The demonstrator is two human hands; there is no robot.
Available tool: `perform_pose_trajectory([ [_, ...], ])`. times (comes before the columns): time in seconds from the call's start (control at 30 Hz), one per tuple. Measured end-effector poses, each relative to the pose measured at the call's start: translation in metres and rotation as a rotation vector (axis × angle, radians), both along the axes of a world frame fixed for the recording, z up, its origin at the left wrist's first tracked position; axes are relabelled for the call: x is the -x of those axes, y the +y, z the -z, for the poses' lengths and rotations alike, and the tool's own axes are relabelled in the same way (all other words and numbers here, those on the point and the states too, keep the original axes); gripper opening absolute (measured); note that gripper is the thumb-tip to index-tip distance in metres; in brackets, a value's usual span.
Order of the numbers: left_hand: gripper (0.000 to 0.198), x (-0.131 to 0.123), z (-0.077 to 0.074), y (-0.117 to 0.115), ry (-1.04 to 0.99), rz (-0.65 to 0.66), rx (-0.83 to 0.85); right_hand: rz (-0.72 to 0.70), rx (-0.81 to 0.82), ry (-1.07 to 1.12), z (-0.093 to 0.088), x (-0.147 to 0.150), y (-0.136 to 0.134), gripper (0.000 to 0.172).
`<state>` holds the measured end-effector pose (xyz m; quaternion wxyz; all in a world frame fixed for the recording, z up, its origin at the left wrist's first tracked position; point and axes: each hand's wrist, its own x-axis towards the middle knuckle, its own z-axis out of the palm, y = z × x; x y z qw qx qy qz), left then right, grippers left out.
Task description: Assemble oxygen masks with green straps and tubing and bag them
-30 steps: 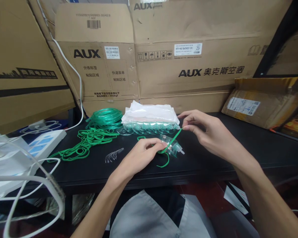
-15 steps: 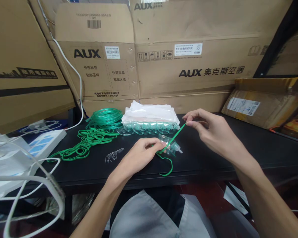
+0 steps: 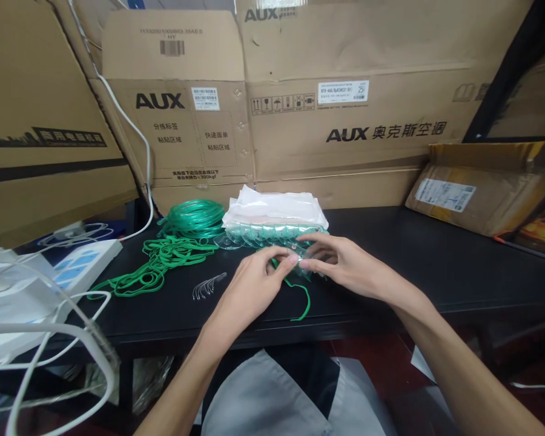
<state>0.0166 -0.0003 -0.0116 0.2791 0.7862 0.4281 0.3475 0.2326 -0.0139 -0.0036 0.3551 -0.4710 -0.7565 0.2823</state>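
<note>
My left hand [image 3: 266, 272] is closed, thumb against fingers, on a green elastic strap [image 3: 307, 297] whose loose end curls down onto the black table. Right beside it, my right hand [image 3: 345, 263] curves its thumb and fingers around the edge of a clear green-tinted plastic mask [image 3: 305, 254]. The mask is mostly covered by both hands, so its hold on the strap cannot be made out. Just behind lies a row of similar clear masks [image 3: 267, 233]. To the left of my left hand are several thin curved wire-like pieces [image 3: 209, 284].
A tangle of green strap [image 3: 172, 260] and a coil of green tubing [image 3: 193, 218] lie at the left. White plastic bags [image 3: 275, 209] rest behind the masks. A power strip [image 3: 88, 263] with white cables takes the left edge. Cardboard boxes [image 3: 345, 151] stand along the back.
My right hand has come down and left from the stretched strap end to the mask beside my left hand. The taut strap length between the hands no longer shows.
</note>
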Motion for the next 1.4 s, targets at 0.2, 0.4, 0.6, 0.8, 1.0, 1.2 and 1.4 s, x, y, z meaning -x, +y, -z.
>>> perform_pose_trajectory([
  [0.2,0.019,0.01,-0.02,-0.013,0.138,0.07,-0.27,0.003,-0.023,-0.028,0.002,-0.001,0.003,0.043],
  [0.4,0.025,0.011,-0.014,-0.015,0.297,0.444,-0.243,-0.007,-0.026,-0.011,0.003,-0.003,0.005,0.041],
  [0.6,0.017,0.005,-0.007,-0.011,0.299,0.474,-0.211,-0.005,-0.006,-0.027,0.001,-0.001,0.003,0.043],
  [0.8,0.014,0.005,-0.016,-0.019,0.255,0.393,-0.145,0.009,0.025,0.023,-0.004,-0.004,0.002,0.056],
  [1.0,0.022,0.016,-0.029,-0.014,0.086,0.245,-0.182,-0.029,0.114,0.233,-0.008,-0.01,0.001,0.057],
  [1.2,0.024,0.024,-0.024,-0.001,-0.02,0.08,-0.23,-0.153,0.148,0.367,-0.007,-0.01,0.0,0.046],
  [1.4,0.022,0.023,-0.021,0.002,-0.009,-0.026,-0.284,-0.237,0.189,0.419,-0.007,-0.008,0.001,0.047],
])
